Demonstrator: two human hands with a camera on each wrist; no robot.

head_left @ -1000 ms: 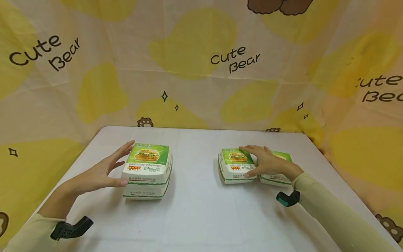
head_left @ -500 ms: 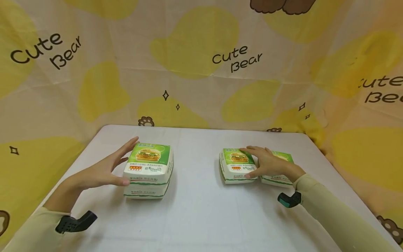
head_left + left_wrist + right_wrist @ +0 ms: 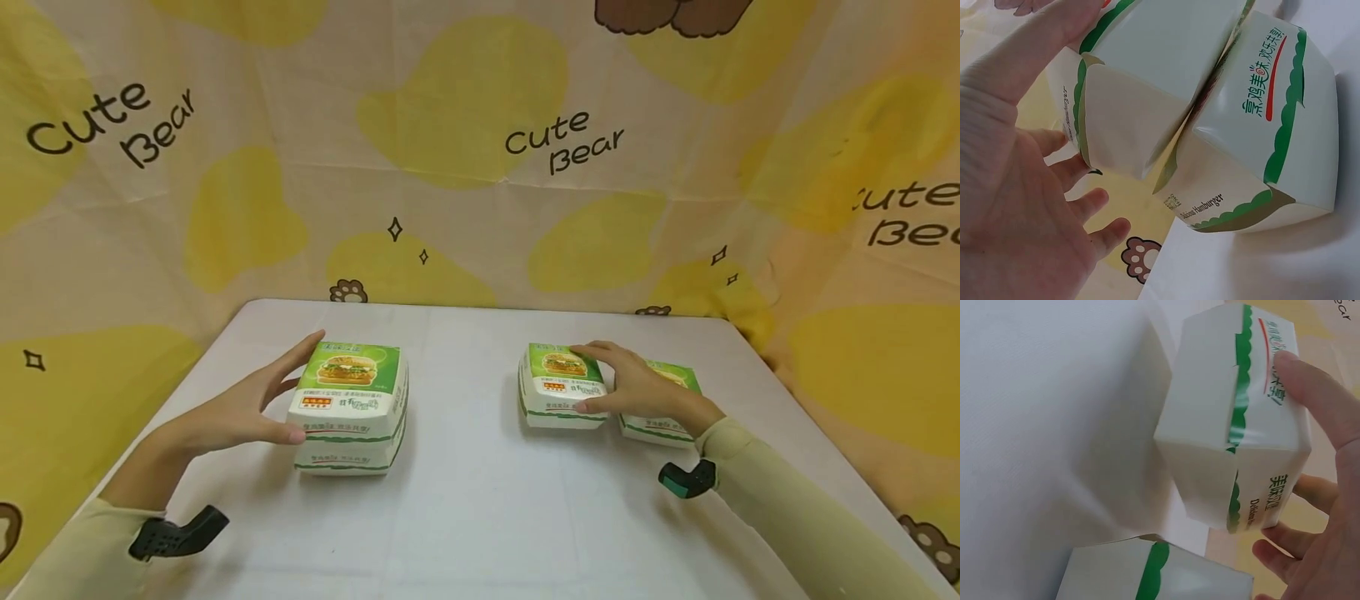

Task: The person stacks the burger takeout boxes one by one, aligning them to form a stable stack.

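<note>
On the left, two white-and-green burger boxes are stacked. My left hand (image 3: 228,412) pinches the upper burger box (image 3: 348,396) by its left side, thumb at the front and fingers behind. It sits over the lower burger box (image 3: 345,457), and a narrow wedge-shaped gap shows between them in the left wrist view. My right hand (image 3: 645,387) grips a third burger box (image 3: 562,396) with thumb in front and fingertips at the back edge. In the right wrist view that box (image 3: 1210,394) hangs above the white surface, its shadow beside it.
Another burger box (image 3: 660,429) stands on the white table (image 3: 465,508), just right of the one in my right hand and partly hidden by that hand. A patterned yellow-and-cream cloth (image 3: 450,167) hangs behind the table and along its sides.
My right hand has raised its burger box slightly off the table. On the left, the upper burger box has shifted a little leftward over the lower one.
</note>
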